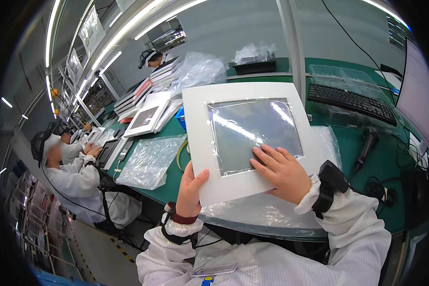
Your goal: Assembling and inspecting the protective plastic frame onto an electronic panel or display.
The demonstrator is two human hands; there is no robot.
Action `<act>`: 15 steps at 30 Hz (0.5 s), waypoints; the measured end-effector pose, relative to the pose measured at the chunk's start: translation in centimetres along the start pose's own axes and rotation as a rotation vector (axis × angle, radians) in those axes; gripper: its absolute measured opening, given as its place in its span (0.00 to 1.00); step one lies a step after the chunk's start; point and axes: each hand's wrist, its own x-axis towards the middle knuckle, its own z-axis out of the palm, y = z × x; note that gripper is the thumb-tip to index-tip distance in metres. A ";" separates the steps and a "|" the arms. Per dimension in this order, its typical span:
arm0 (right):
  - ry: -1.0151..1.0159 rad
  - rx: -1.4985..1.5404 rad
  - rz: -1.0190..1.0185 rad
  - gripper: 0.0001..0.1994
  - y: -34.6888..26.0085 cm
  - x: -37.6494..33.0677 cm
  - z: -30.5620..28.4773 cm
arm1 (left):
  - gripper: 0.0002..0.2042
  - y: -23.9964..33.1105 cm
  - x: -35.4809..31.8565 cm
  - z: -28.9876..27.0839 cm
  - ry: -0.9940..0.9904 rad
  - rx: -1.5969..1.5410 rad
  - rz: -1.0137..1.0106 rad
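Left hand (pixel 189 190) has a closed grip pinching the white-framed display panel (pixel 245 138) at its bottom-left corner; right hand (pixel 282 172) lies flat, fingers spread open on its film-covered screen.

White-framed square panel held above a green bench

The panel (pixel 245 138) is a flat square with a broad white border around a grey, glossy centre that reflects the ceiling lights. It is tilted up toward the viewer, its near-left corner lowest. The left hand (pixel 190 188) grips the near-left edge, thumb on the white border; the right hand (pixel 281 171) lies flat on the near-right part, fingertips on the grey centre.
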 end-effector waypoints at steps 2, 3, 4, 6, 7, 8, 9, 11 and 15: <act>-0.085 0.250 0.039 0.41 0.7 0.1 -0.2 | 0.21 -0.4 -0.7 -0.8 0.059 0.049 0.110; -0.077 0.290 0.050 0.40 1.1 0.1 -0.2 | 0.21 -0.5 -1.0 -1.2 0.080 0.076 0.141; -0.076 0.289 0.046 0.40 1.5 0.1 0.0 | 0.21 -0.7 -1.2 -1.4 0.082 0.076 0.145; 0.043 0.405 0.093 0.37 2.4 0.0 0.8 | 0.17 -1.2 -1.6 -1.6 0.131 0.197 0.291; 0.071 0.437 0.120 0.37 2.8 -0.1 1.0 | 0.17 -1.4 -1.7 -1.8 0.130 0.197 0.293; 0.073 0.434 0.119 0.37 3.1 -0.2 1.3 | 0.15 -1.7 -1.8 -1.9 0.153 0.325 0.393; 0.092 0.537 0.221 0.36 3.4 -0.2 1.6 | 0.13 -1.8 -2.0 -2.0 0.175 0.453 0.493; 0.088 0.707 0.369 0.31 3.8 -0.3 1.4 | 0.12 -1.8 -2.6 -1.7 0.193 0.640 0.564; 0.130 1.546 0.692 0.29 5.1 -0.1 1.9 | 0.11 -2.3 -3.0 -1.2 0.133 1.102 0.876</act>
